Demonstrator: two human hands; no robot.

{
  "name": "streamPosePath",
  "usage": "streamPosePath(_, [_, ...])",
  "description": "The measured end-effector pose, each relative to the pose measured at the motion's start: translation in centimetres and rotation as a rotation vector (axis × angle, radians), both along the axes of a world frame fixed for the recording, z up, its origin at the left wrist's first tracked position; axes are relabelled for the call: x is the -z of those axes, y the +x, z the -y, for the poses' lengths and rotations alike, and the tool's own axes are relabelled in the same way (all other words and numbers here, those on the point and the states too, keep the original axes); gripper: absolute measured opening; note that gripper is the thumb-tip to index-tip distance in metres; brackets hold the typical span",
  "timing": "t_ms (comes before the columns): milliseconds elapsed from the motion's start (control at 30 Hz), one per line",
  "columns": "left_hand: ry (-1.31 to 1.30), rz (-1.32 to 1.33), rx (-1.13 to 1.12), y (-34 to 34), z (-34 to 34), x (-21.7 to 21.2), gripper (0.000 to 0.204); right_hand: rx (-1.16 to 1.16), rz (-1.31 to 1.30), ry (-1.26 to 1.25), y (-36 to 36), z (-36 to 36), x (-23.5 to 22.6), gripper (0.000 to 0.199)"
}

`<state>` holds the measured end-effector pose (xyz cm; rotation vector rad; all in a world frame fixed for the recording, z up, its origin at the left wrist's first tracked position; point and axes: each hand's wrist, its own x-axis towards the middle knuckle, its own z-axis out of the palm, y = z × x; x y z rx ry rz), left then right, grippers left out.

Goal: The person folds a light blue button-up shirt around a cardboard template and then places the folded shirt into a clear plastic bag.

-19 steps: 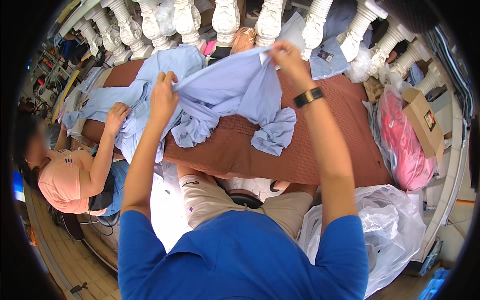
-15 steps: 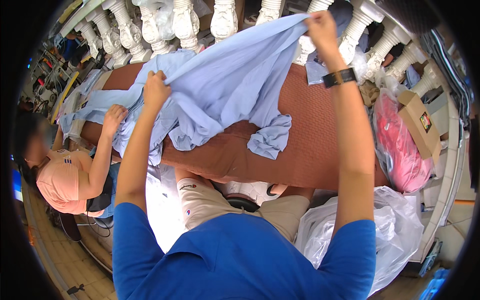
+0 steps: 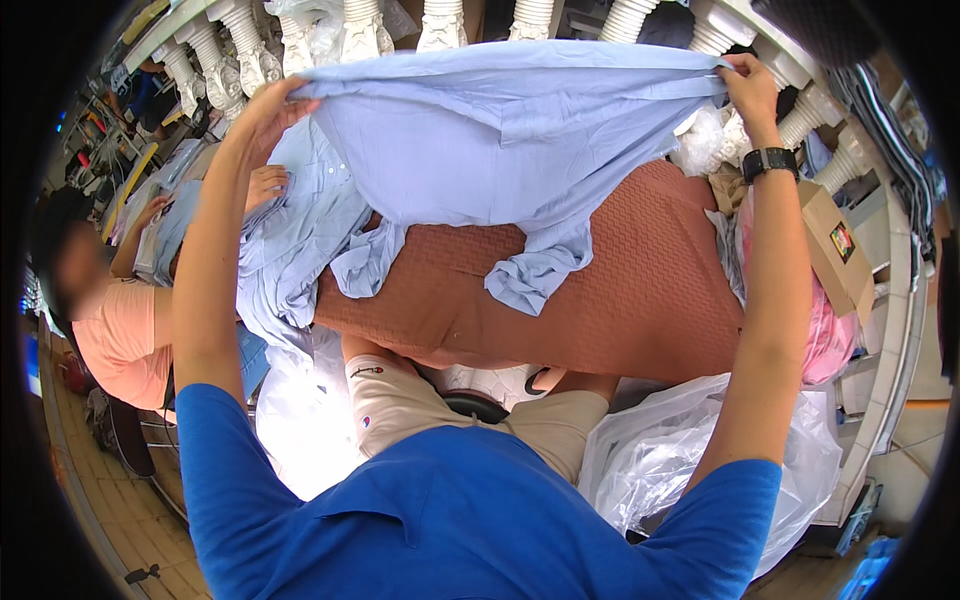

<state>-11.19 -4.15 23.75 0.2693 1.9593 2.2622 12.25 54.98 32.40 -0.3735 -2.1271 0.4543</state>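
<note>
A light blue shirt (image 3: 510,140) is stretched wide between my hands, one long edge pulled nearly straight across the top. Its left end is pinched by my left hand (image 3: 270,112), and the right end is gripped by my right hand (image 3: 752,98). The lower part sags toward the brown cloth-covered table (image 3: 650,270). Two bunched sleeve ends rest on this cover. More light blue shirts (image 3: 300,215) lie in a loose heap on the table's left side, below my left hand.
A person (image 3: 125,335) in a peach top sits at the left, one hand on the heaped shirts. White balusters (image 3: 440,28) line the far side. To the right are a cardboard box (image 3: 835,245) and pink bagged goods (image 3: 828,335). Clear plastic (image 3: 660,450) lies beside my lap.
My hands have spread apart, the left going up and left, the right moving right and slightly down. The shirt now hangs broad instead of slanted. The other person's hand has shifted on the heap.
</note>
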Motion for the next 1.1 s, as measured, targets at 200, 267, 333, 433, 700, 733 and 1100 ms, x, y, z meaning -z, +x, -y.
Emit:
streamPosePath(200, [-0.859,-0.940,-0.258,-1.4,1.8,-5.5,0.026,0.395,-0.102,0.309,4.8,-3.6,-3.8,0.033])
streamPosePath(267, [-0.952,-0.777,-0.293,0.7,0.2,-8.7,0.021,0.453,-0.103,0.204,6.6,-4.3,-5.0,0.037])
streamPosePath(333, [-0.639,-0.542,-0.106,-0.3,1.6,-11.0,0.026,0.259,-0.164,-0.120,7.7,-5.6,-7.0,0.034])
streamPosePath(433, [-0.230,-0.462,0.270,3.2,-2.0,-12.7,0.055,-0.156,-0.313,-0.717,10.6,-5.5,-10.7,0.034])
streamPosePath(700, [-0.567,-0.994,-0.210,3.5,1.3,-18.3,0.056,-0.394,-0.315,-0.583,14.0,-0.3,-14.0,0.042])
streamPosePath(733, [-0.527,-0.925,-0.137,4.8,1.6,-18.2,0.059,-0.420,-0.285,-0.567,13.4,0.3,-13.3,0.044])
streamPosePath(1100, [-0.765,-0.793,-0.003,6.8,8.7,-12.6,0.051,-0.617,-0.013,-0.768,-5.3,3.3,-2.6,0.042])
